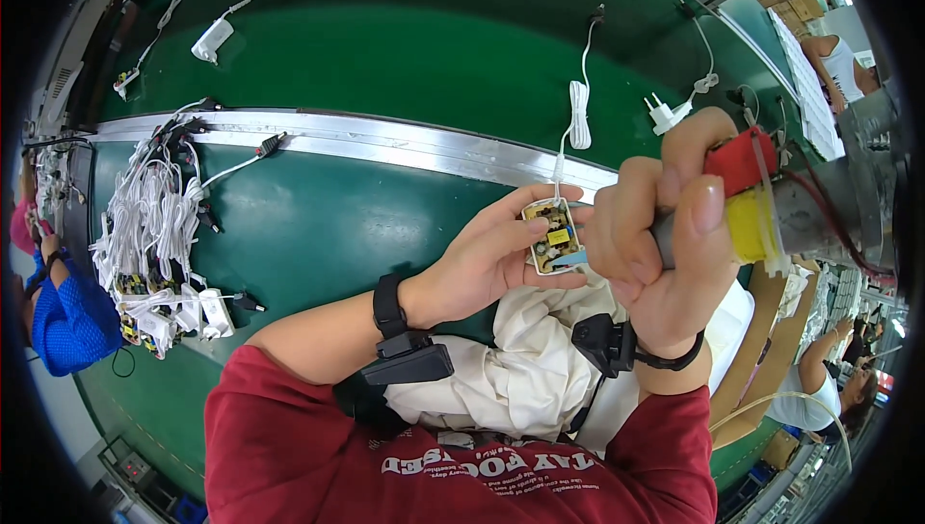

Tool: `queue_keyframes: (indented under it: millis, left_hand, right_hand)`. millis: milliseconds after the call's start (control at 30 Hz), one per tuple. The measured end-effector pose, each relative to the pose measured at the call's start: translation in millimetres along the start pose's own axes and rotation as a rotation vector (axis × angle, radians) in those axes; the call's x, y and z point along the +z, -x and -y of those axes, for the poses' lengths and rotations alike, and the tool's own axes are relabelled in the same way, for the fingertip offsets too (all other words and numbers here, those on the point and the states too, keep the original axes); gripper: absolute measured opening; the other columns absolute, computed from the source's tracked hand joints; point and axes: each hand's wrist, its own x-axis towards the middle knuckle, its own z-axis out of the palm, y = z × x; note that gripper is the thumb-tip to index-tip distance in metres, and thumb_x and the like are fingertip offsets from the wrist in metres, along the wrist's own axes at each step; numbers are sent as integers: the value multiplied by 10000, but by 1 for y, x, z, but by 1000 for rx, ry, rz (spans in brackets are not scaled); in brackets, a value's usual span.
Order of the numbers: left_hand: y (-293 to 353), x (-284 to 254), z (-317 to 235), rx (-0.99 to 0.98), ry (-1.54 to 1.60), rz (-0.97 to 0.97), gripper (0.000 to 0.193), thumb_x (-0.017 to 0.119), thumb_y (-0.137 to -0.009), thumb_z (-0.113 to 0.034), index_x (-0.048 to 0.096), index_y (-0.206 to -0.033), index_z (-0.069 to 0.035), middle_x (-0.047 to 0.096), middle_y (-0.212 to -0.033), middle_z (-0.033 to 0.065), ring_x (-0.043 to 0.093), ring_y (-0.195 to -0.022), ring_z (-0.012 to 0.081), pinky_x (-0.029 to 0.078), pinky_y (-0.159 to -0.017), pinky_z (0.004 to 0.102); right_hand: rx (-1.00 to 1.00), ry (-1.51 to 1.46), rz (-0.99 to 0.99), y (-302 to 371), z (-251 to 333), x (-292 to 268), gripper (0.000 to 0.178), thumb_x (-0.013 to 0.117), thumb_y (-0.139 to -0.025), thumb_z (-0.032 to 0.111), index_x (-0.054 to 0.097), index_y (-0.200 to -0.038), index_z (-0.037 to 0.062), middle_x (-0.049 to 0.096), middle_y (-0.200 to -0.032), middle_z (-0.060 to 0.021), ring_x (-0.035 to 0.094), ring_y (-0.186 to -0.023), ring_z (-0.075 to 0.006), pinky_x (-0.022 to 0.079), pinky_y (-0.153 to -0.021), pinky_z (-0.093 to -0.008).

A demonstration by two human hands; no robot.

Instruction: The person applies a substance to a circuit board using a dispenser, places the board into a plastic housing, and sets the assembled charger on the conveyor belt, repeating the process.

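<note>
My left hand (pixel 482 254) grips an opened power adapter, a white case half (pixel 538 267) with its circuit board (pixel 556 235) showing. The thumb rests at the board's edge. A white cord (pixel 578 115), bundled in the middle, runs from the adapter's far end over the metal rail. In my right fist (pixel 665 225) is a grey cylindrical hand tool (pixel 819 221) with a yellow band, a red block and wires. Its light blue tip (pixel 568 259) reaches the near end of the board; whether it touches, I cannot tell. My fingers hide part of the tool.
A heap of white-corded adapters (pixel 154 206) lies at the left. Beyond the metal rail (pixel 385 142), a green belt (pixel 405 52) carries a white adapter (pixel 212 40) and a plug adapter (pixel 665 115). A cardboard box (pixel 752 360) stands at right. Other people sit at both sides.
</note>
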Motion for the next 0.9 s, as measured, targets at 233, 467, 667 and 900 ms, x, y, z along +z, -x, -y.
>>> queue_keyframes:
  millis: [233,467,667,900]
  left_hand:
    - [0,0,-1,3,17,12,413,379,-951,-154,297,-1338,-33,443,-1296,138,527,-1130,256,471,-943,436]
    - [-1,4,0,-1,-11,-1,404,392,-953,-153,305,-1330,-38,426,-1311,124,495,-1166,248,475,-940,431]
    - [-27,4,-13,106,-285,19,415,423,-944,-116,311,-1342,-80,443,-1255,94,488,-1140,211,476,-938,425]
    - [-92,5,-72,679,-1885,-240,363,612,-767,-95,480,-1095,-16,508,-1017,157,553,-920,299,508,-757,347]
  right_hand:
    - [-34,36,107,-4,-2,-10,293,407,-955,380,336,-937,96,314,-462,23,274,-338,-56,215,-328,-202]
    - [-59,61,39,-3,2,-11,344,386,-961,388,368,-1066,61,302,-471,30,265,-347,-47,200,-331,-206]
    - [-40,-73,-30,2,9,-7,374,385,-966,383,378,-1122,43,288,-486,33,254,-357,-47,187,-333,-207]
    - [-40,-134,23,5,10,0,314,394,-974,333,389,-1104,47,289,-491,33,247,-361,-45,187,-335,-202]
